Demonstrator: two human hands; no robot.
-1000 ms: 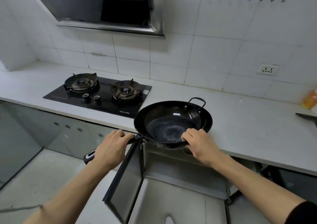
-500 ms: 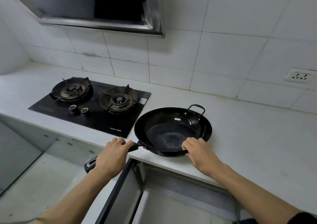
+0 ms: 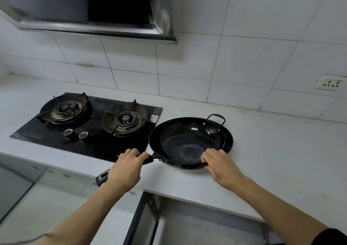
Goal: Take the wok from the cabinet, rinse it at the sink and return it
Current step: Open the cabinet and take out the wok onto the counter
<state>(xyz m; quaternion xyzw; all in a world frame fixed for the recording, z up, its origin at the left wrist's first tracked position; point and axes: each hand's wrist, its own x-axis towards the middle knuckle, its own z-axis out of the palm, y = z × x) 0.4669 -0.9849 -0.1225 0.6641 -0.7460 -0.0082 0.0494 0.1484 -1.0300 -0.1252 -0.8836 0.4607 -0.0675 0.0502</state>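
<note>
A black wok (image 3: pixel 189 141) with a long handle and a small loop handle at its far side is over the white countertop (image 3: pixel 272 151), just right of the stove. My left hand (image 3: pixel 125 171) grips the long handle near the wok's body. My right hand (image 3: pixel 221 166) pinches the near rim, fingers inside and thumb under the edge. Below the counter the cabinet door (image 3: pixel 139 220) stands open. No sink is in view.
A black two-burner gas hob (image 3: pixel 90 124) lies left of the wok, under a steel range hood (image 3: pixel 90 10). A wall socket (image 3: pixel 330 83) sits at the right on the tiled wall. Pale floor shows at lower left.
The wok has gone up and forward from in front of the cabinet to over the countertop beside the hob. Both hands kept their hold. My view has tilted upward.
</note>
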